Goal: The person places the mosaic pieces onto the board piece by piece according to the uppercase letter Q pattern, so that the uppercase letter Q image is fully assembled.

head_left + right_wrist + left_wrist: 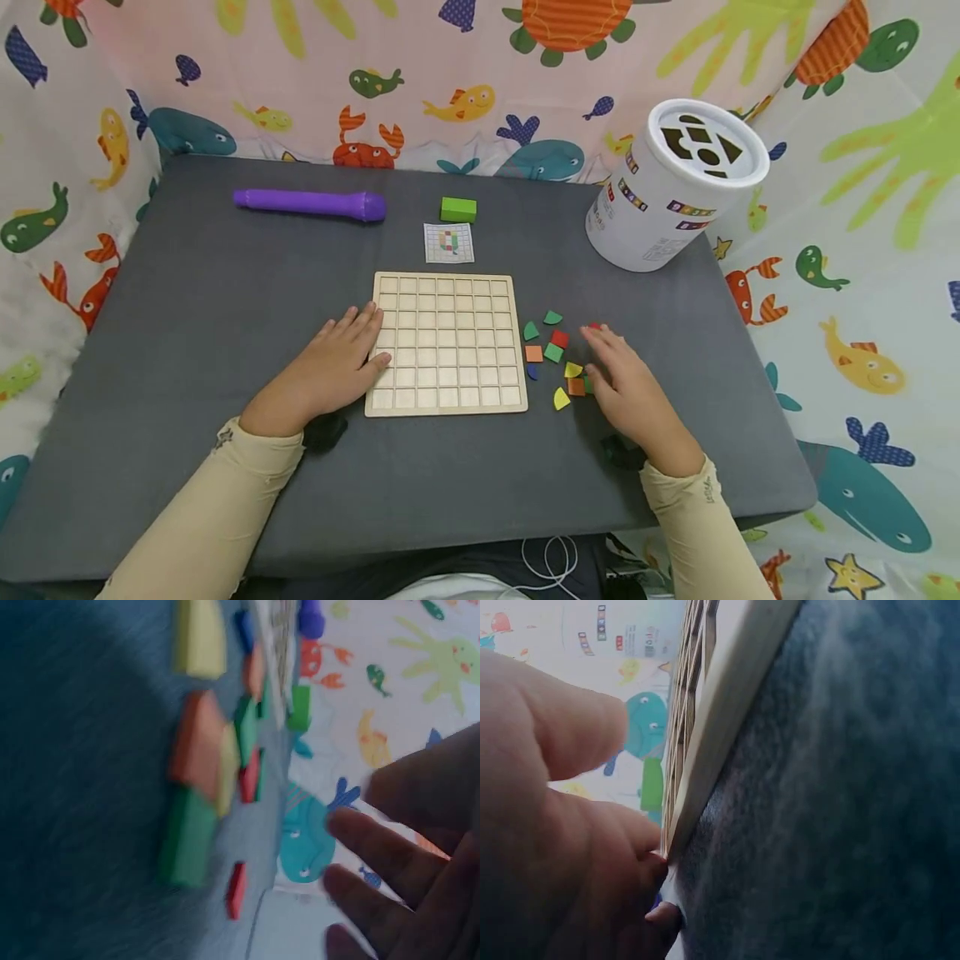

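My left hand [330, 362] rests with spread fingers at the left edge of a square wooden grid board [446, 346], its fingertips and thumb on the rim. In the left wrist view that board's side [712, 735] runs past the thumb [585, 731]. To the right of the board lie several small coloured pieces, among them a yellow quarter-round [562, 399], an orange square [576, 387] and a blue piece [532, 372]. My right hand [633, 392] hovers beside them, fingers loosely extended and holding nothing. Near its fingertips lies a red piece [237, 891], partly hidden in the head view.
Behind the board lie a small card with a coloured grid pattern [449, 243] and a green block [458, 210]. A purple microphone-shaped stick [307, 204] lies at the back left. At the back right stands a white tub [637, 225] with shaped holes in its lid.
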